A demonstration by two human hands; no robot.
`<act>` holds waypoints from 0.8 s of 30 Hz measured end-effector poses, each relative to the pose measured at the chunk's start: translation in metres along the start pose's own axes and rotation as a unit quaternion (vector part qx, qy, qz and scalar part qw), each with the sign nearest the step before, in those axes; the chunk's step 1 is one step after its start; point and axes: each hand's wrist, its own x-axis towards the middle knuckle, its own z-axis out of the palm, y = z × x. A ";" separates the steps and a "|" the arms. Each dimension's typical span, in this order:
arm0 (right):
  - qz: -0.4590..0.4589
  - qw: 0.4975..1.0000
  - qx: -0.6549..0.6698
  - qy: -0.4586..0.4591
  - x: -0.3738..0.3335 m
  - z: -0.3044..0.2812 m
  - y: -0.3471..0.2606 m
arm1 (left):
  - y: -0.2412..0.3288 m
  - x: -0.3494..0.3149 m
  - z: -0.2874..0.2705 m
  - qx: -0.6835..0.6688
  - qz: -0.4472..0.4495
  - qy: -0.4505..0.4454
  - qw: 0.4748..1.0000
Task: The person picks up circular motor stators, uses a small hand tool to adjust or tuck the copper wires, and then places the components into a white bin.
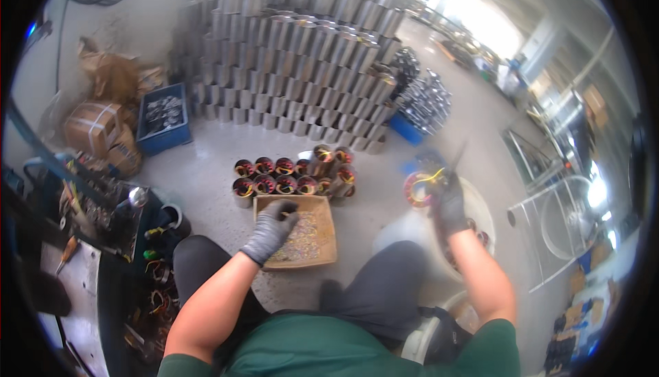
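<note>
My left hand (pixel 276 229), in a grey knit glove, hangs over a shallow tan box (pixel 329 236) holding many small coloured wire scraps. Its fingers are curled together; whether anything small is between them does not show. Off to the right, my right hand (pixel 449 207), in a darker glove, grips a ring-shaped motor stator (pixel 417 190) with reddish windings and yellow wire ends. A thin dark pointed shape rises above that hand, too blurred to name. Below it stands a round white tub (pixel 486 205) with more wound parts inside.
Metal cylinders with coloured wires (pixel 285 185) stand in rows beyond the box. Behind them rises a tall stack of bare metal tubes (pixel 295 68). A blue crate of metal parts (pixel 165 140) sits left. A workbench with a screwdriver (pixel 67 252) flanks my left side.
</note>
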 end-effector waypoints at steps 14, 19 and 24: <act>0.334 0.909 0.179 -0.172 -0.140 0.247 -0.047 | 0.015 -0.012 0.000 0.276 -0.066 -0.061 0.957; 0.340 0.895 0.210 -0.199 -0.142 0.247 -0.066 | 0.003 -0.011 0.002 0.332 -0.085 -0.071 0.937; 0.338 0.888 0.196 -0.241 -0.148 0.246 -0.069 | -0.003 -0.009 0.007 0.355 -0.081 -0.095 0.926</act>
